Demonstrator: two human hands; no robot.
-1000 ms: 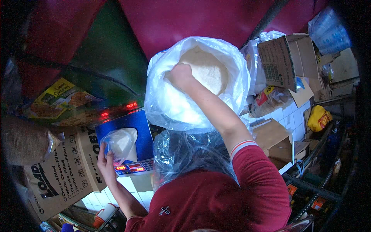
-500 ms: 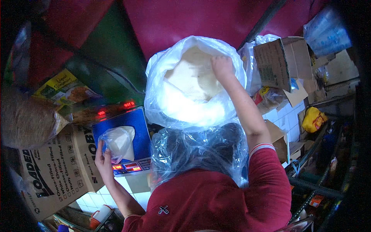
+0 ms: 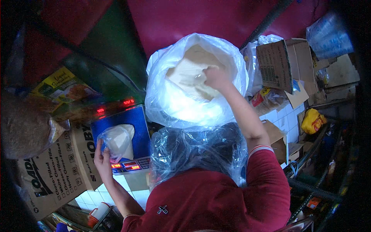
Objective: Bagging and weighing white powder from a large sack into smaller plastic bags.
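Note:
At the blue digital scale (image 3: 142, 123) on my left lies a small clear plastic bag (image 3: 120, 141), partly filled with white powder. My left hand (image 3: 102, 160) holds the bag's near-left edge between its fingers. A large white plastic-lined sack (image 3: 158, 98) stands open in front of me, filled with pale powder (image 3: 187, 67). Inside its mouth, over the powder, is my right hand (image 3: 215, 78), its fingers closed. A small bright bit shows by the fingertips; what it is I cannot make out.
Clear plastic (image 3: 189, 150) covers my lap. A printed cardboard box (image 3: 63, 174) and a brown bag (image 3: 27, 123) stand at the left. Open cardboard boxes (image 3: 274, 65) and a yellow package (image 3: 313, 121) are at the right, beside dark metal racks (image 3: 315, 189).
My right hand has moved left and slightly nearer, from the sack's right side toward the middle of the powder. My left hand stays at the small bag.

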